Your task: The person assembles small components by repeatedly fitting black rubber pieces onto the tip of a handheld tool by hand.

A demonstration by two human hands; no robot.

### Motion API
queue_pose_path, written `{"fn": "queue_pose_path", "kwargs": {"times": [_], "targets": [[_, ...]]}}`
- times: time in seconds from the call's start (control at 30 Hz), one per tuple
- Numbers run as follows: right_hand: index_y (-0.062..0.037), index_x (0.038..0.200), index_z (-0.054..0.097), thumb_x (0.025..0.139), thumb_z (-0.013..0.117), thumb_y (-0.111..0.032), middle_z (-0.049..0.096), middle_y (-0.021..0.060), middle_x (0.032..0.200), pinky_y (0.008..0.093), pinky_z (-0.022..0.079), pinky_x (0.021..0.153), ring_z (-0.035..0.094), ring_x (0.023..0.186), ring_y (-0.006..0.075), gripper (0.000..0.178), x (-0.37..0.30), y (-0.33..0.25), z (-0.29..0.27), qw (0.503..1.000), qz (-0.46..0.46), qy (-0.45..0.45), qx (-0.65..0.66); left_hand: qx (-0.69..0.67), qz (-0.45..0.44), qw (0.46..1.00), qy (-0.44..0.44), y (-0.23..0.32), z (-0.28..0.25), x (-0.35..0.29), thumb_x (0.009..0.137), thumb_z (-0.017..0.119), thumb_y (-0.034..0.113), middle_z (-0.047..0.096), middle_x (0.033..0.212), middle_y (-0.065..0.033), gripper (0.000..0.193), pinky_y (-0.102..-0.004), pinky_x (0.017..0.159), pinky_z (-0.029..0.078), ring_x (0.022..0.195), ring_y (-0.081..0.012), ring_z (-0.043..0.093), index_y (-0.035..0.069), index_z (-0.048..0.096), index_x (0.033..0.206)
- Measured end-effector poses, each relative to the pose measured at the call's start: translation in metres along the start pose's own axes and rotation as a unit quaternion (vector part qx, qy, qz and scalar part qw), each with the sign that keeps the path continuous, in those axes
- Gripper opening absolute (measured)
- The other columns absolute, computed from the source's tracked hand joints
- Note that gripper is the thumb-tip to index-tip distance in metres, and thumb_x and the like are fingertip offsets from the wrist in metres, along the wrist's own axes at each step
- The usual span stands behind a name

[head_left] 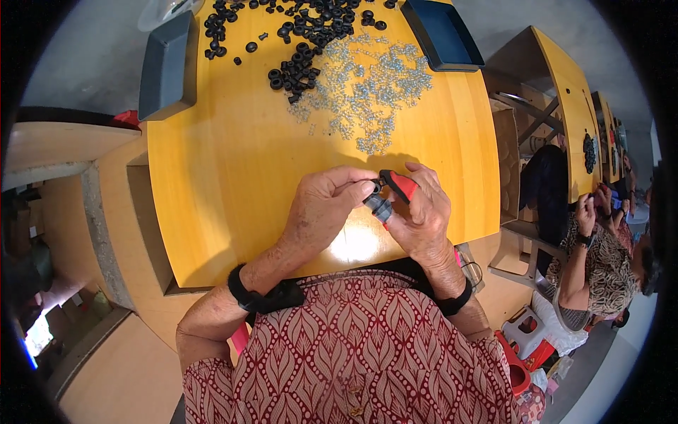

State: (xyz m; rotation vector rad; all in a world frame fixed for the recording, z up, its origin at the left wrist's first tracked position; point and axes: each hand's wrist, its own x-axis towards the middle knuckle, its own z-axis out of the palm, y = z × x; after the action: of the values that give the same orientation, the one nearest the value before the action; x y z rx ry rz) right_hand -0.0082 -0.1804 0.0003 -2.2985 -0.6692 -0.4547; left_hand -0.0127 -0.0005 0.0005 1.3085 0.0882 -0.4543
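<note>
Over the near part of the yellow table, both my hands meet around a small work spot. My left hand is closed, its thumb and forefinger pinching a small black ring-shaped part. Wrapped around a plier-like hand tool with red and black grips is my right hand. The tool's working end is against or right beside the black part; my fingers partly hide the contact. Farther out lie a wide spread of small clear or silvery pieces and a heap of black rubber-like parts.
A dark open tray stands at the table's far left edge, and a dark blue one at the far right. The yellow table extends around my hands. To the right, another person sits at a neighbouring table, near a stool.
</note>
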Motion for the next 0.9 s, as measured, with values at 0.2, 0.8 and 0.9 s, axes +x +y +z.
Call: {"fn": "queue_pose_path", "kwargs": {"times": [0.2, 0.8, 0.9], "targets": [[0.0013, 0.097, 0.065, 0.064, 0.084, -0.009, 0.058, 0.0094, 0.074, 0.045, 0.052, 0.082, 0.059, 0.072, 0.0292, 0.04, -0.002, 0.0, 0.0, 0.999, 0.018, 0.001, 0.031, -0.02, -0.003, 1.0, -0.012, 0.001, 0.004, -0.001, 0.096, 0.059, 0.01, 0.068, 0.095, -0.0013, 0.021, -0.0215, 0.076, 0.049, 0.085, -0.0059, 0.059, -0.002, 0.065, 0.112], [0.0042, 0.093, 0.064, 0.06, 0.082, -0.005, 0.061, 0.0152, 0.085, 0.0436, 0.051, 0.077, 0.062, 0.082, 0.0333, 0.038, -0.004, 0.007, -0.003, 0.999, 0.014, -0.006, 0.049, -0.048, -0.03, 0.998, -0.039, 0.002, 0.002, 0.005, 0.095, 0.062, 0.007, 0.069, 0.103, -0.0065, 0.032, -0.0228, 0.084, 0.049, 0.093, -0.0083, 0.062, -0.002, 0.054, 0.125], [0.0042, 0.095, 0.064, 0.062, 0.08, -0.007, 0.061, 0.0148, 0.085, 0.0441, 0.05, 0.077, 0.062, 0.083, 0.0331, 0.038, 0.0, 0.005, -0.006, 0.999, -0.036, -0.002, 0.007, -0.059, -0.043, 0.996, -0.047, 0.004, 0.0, 0.01, 0.094, 0.063, 0.006, 0.07, 0.102, -0.0078, 0.033, -0.0231, 0.083, 0.049, 0.092, -0.0091, 0.063, -0.002, 0.055, 0.124]]}}
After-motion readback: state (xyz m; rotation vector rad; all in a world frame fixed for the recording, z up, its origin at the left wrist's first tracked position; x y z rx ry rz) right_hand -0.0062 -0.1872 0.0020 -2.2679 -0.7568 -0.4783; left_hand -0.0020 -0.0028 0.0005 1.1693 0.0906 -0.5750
